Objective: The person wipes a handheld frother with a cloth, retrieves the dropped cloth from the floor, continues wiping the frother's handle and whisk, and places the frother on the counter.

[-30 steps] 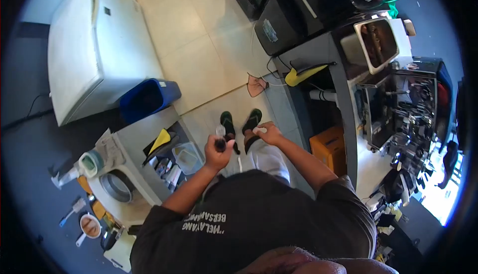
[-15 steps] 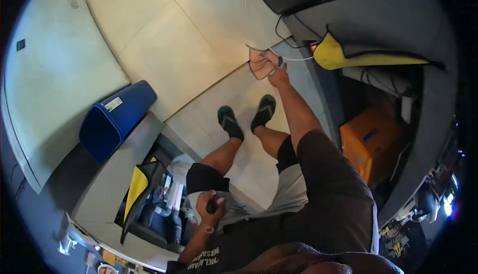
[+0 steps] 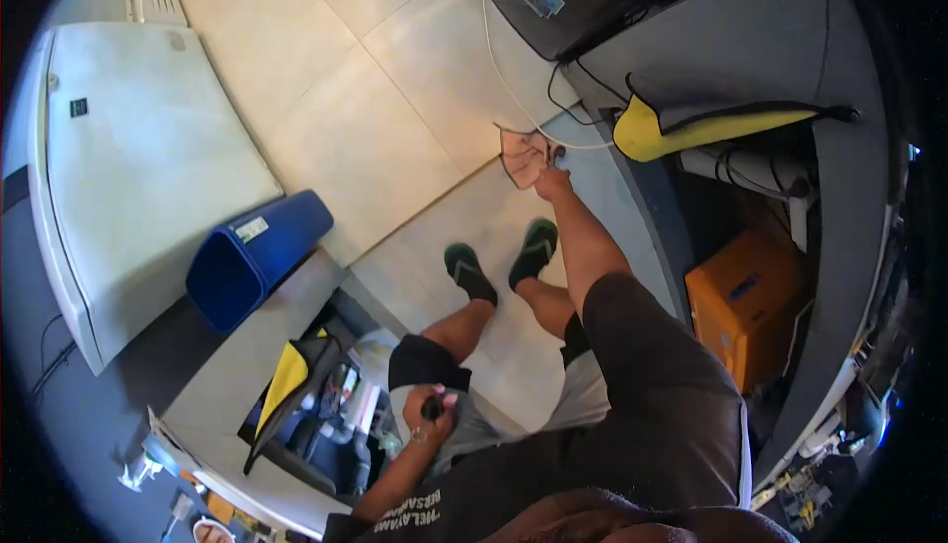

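Note:
My right hand [image 3: 553,183] reaches down to the floor with its fingers closed on a pink cloth [image 3: 521,158]. The cloth is bunched, with folds fanning out, and lies across the joint between two areas of floor tile. Something small and dark shows beside those fingers, too small to name. Over my left thigh, my left hand [image 3: 427,415] is wrapped around a dark, round-ended object [image 3: 432,408]; its kind cannot be made out. My feet, in dark green flip-flops [image 3: 533,250], stand just behind the cloth.
A blue bin [image 3: 262,257] lies tilted at left beside a white appliance [image 3: 158,178]. Yellow-lined dark covers hang over openings on both sides, the right one [image 3: 647,133] above an orange box [image 3: 746,296]. A white cable [image 3: 504,74] runs near the cloth.
The whole view has shifted, so things appear lower and slightly rightward. The pink cloth looks more gathered in my right hand. My left hand keeps the dark object over my thigh.

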